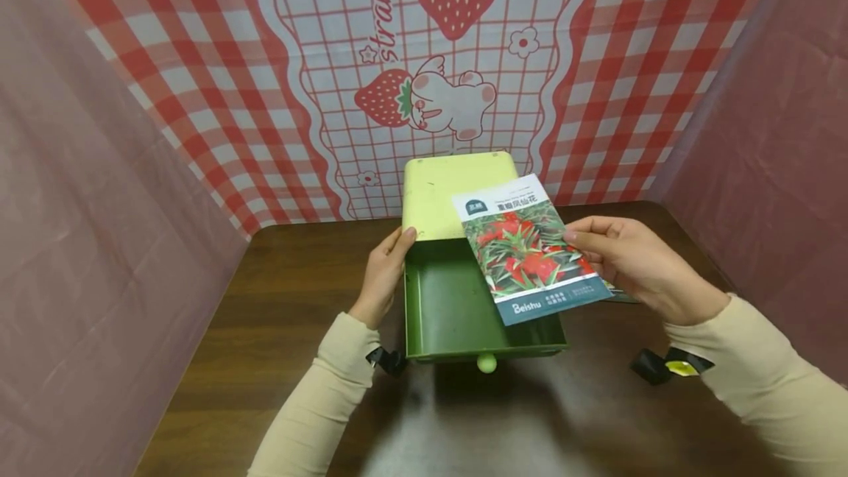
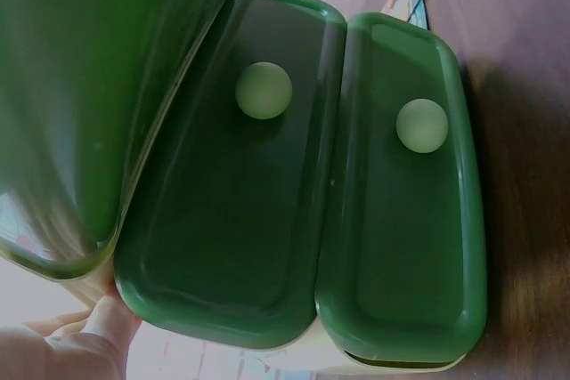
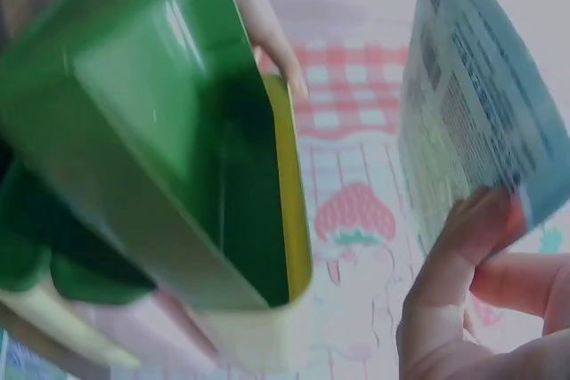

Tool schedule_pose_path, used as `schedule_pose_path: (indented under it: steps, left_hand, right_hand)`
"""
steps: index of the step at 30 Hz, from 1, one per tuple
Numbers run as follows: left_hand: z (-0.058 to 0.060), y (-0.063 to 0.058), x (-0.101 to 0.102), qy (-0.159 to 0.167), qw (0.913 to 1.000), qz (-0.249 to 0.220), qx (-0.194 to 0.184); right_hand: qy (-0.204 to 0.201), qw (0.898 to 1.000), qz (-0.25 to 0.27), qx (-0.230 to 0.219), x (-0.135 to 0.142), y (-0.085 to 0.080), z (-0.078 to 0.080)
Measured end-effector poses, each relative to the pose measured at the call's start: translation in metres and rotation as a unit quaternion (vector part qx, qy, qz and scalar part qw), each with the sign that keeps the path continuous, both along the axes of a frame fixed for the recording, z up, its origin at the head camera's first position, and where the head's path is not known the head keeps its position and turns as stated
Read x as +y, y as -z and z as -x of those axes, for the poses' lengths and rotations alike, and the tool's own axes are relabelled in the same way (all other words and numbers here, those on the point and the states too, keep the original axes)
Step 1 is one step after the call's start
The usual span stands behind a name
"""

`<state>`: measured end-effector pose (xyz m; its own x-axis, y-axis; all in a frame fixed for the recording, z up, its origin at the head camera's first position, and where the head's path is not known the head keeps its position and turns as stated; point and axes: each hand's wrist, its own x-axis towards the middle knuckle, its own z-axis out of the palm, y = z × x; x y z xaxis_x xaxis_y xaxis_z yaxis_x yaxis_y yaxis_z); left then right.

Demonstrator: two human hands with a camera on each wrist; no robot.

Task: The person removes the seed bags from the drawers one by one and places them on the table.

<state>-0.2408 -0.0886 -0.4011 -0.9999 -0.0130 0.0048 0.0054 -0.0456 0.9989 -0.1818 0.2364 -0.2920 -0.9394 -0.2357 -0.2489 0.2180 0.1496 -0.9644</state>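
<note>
A small cabinet with a pale yellow-green top [image 1: 433,193] stands on the table, its green top drawer [image 1: 444,300] pulled out. The left hand [image 1: 384,278] rests against the cabinet's left side, thumb at the front top corner. In the left wrist view two closed lower drawers [image 2: 223,193] with round pale knobs show beneath the pulled-out one. Over the drawer's right part, the right hand [image 1: 626,260] pinches a seed packet [image 1: 523,249] by its right edge. Red flowers are printed on its front; small print covers the back in the right wrist view.
Partly hidden beneath the right hand, another printed packet [image 1: 619,294] lies on the brown wooden table [image 1: 291,315]. A red-and-white strawberry cloth [image 1: 318,94] hangs behind the cabinet. Pinkish cloth walls [image 1: 86,227] stand at both sides.
</note>
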Motion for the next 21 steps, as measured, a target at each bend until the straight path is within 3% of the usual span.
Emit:
schedule_pose_path:
  steps: [7,14,21]
  left_hand:
    - [0.000,0.000,0.000,0.001,1.0000,0.007,-0.001]
    - [0.000,0.000,-0.001,0.001,0.9999,0.011,-0.002]
    - [0.001,0.000,0.000,-0.002,0.9999,0.010,-0.002]
  right_hand:
    - [0.081,0.994,0.063,0.026,0.023,-0.002,0.010]
    - [0.139,0.986,0.094,0.019,0.049,0.004,0.023]
    - [0.228,0.966,0.112,0.034,0.074,0.015,0.039]
